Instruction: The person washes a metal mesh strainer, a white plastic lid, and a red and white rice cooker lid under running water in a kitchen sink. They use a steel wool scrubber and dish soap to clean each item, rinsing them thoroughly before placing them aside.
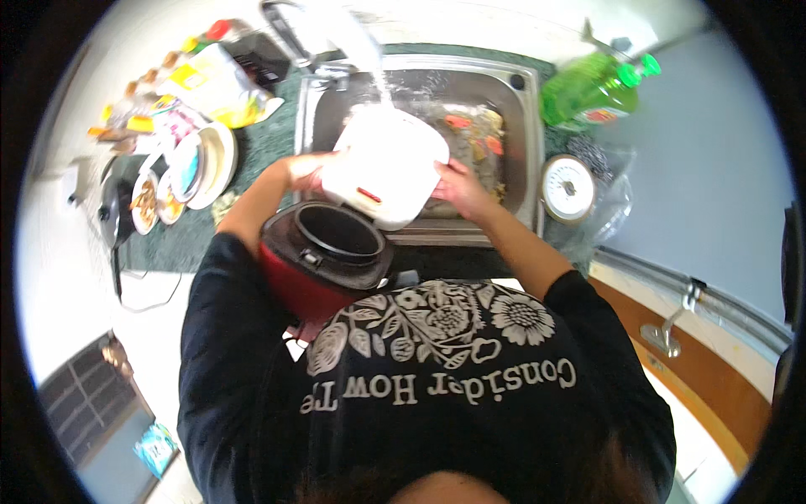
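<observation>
My left hand (308, 171) holds the left edge of a white appliance lid (393, 164). On the opposite edge, my right hand (463, 188) grips the same lid. A red bar shows near its lower side, and glare washes out most of its surface. A stream of water (381, 88) falls at its top edge over the stainless steel sink (538, 145). Against my body sits a red rice cooker (296, 280) with a round dark cavity facing up. The lid appears joined to the cooker's far rim. Orange and pale food scraps (478, 135) lie in the sink, partly hidden by the lid.
The chrome faucet (283, 31) stands behind the sink. Green detergent bottles (585, 91), a white dial (568, 189) and a steel scourer (585, 156) are at right. Bowls (220, 164), food dishes (145, 205), a yellow-white bag (211, 82) and a black pan (116, 208) crowd the left counter.
</observation>
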Demonstrator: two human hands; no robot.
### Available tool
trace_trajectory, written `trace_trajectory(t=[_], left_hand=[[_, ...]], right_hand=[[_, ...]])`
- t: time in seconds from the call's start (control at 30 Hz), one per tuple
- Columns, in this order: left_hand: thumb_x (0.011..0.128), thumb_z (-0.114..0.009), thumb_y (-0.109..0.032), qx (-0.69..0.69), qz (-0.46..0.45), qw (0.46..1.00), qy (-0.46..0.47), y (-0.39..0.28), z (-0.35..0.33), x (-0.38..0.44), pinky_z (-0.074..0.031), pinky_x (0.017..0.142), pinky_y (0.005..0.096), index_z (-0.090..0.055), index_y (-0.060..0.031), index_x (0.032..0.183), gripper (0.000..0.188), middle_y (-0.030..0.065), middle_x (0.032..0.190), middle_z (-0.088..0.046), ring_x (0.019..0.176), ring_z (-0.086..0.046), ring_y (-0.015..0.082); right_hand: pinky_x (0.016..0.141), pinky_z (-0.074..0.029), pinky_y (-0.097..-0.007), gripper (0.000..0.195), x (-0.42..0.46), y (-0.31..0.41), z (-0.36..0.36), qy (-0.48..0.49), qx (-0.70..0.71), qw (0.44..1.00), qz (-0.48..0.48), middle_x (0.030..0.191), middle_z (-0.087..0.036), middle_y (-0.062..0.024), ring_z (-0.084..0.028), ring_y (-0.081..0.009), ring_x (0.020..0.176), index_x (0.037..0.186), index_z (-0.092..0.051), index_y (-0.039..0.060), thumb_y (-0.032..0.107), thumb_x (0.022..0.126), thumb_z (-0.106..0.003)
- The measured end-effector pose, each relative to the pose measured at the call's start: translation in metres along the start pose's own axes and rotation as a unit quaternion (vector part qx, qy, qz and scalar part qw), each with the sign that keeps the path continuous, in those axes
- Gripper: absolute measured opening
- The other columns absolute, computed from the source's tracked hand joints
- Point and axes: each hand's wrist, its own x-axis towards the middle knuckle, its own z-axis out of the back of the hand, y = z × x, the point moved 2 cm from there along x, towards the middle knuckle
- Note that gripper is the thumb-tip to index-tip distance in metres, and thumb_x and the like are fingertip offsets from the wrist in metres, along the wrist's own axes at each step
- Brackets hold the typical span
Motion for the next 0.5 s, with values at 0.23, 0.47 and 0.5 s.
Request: trace_trajectory(t=[0.23, 0.47, 0.5], left_hand=[[0.082, -0.057, -0.049, -0.169, -0.114, 0.973, -0.111, 0.009, -0.024, 0.002, -0.039, 0.096, 0.0377, -0.042, 0.0020, 0.126, 0.068, 0.0155, 0.122, -0.052, 0.112, -0.050, 0.0244], [0.083, -0.058, -0.046, -0.153, -0.107, 0.980, -0.068, -0.001, -0.037, 0.001, -0.043, 0.092, 0.0371, -0.045, 0.0032, 0.122, 0.064, 0.0149, 0.117, -0.055, 0.107, -0.054, 0.0238], [0.083, -0.058, -0.045, -0.146, -0.104, 0.981, -0.074, 0.001, -0.032, 0.000, -0.043, 0.092, 0.0371, -0.046, 0.0033, 0.121, 0.063, 0.0147, 0.117, -0.055, 0.106, -0.055, 0.0236]], right_hand=[[0.067, -0.050, -0.0265, 0.031, -0.007, 0.026, 0.004, 0.001, -0.245, 0.969, 0.043, 0.092, -0.061, -0.0081, -0.061, -0.0150, 0.080, 0.107, -0.054, 0.0010, 0.027, 0.089, -0.054], [0.080, -0.046, -0.0417, 0.031, -0.077, 0.175, 0.174, -0.334, -0.749, 0.485, 0.303, 0.099, -0.060, -0.0158, -0.056, -0.0316, 0.094, 0.100, -0.061, 0.0069, 0.000, 0.070, -0.055], [0.084, -0.045, -0.0429, 0.039, -0.079, 0.181, 0.181, -0.332, -0.805, 0.438, 0.222, 0.112, -0.056, -0.0159, -0.054, -0.0337, 0.099, 0.110, -0.057, 0.0083, 0.001, 0.071, -0.055]])
